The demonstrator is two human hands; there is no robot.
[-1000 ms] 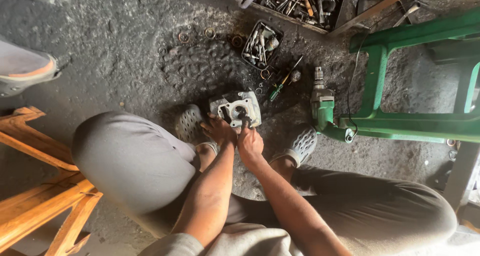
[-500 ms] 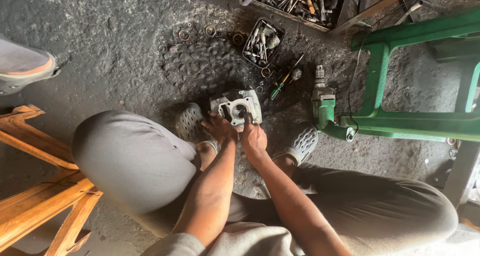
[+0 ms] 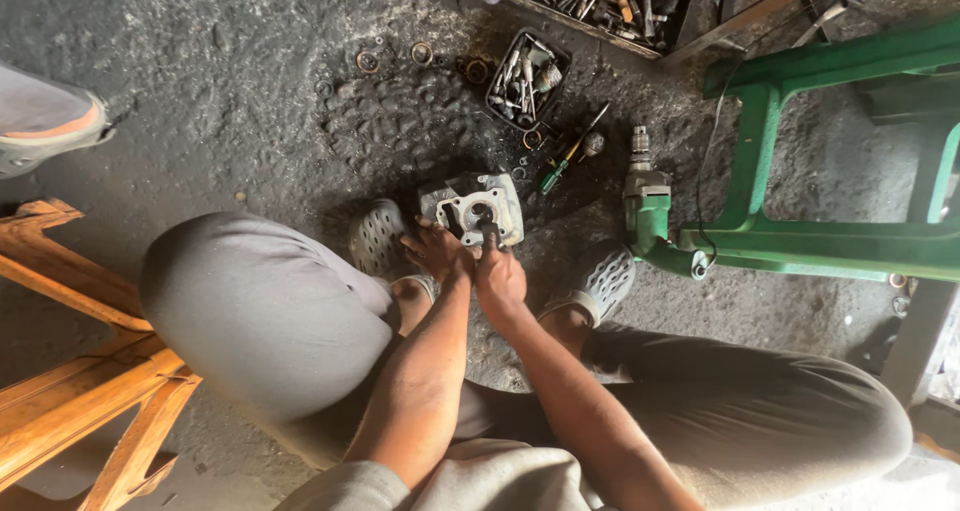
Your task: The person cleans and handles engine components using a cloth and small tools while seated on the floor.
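On the dark, oily workshop floor (image 3: 250, 101) one grey metal engine part (image 3: 472, 207) lies between two perforated grey shoes (image 3: 378, 237). Both hands work on it: the left hand (image 3: 436, 251) rests its fingers on the near edge, the right hand (image 3: 500, 276) closes around one dark tool standing in the bore. Nearby are one green power tool (image 3: 650, 216), one green-handled screwdriver (image 3: 562, 158) and one black parts tray (image 3: 528, 79).

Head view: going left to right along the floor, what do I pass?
Wooden stool → left shoe → metal engine part → green-handled screwdriver → green power drill → green metal frame.
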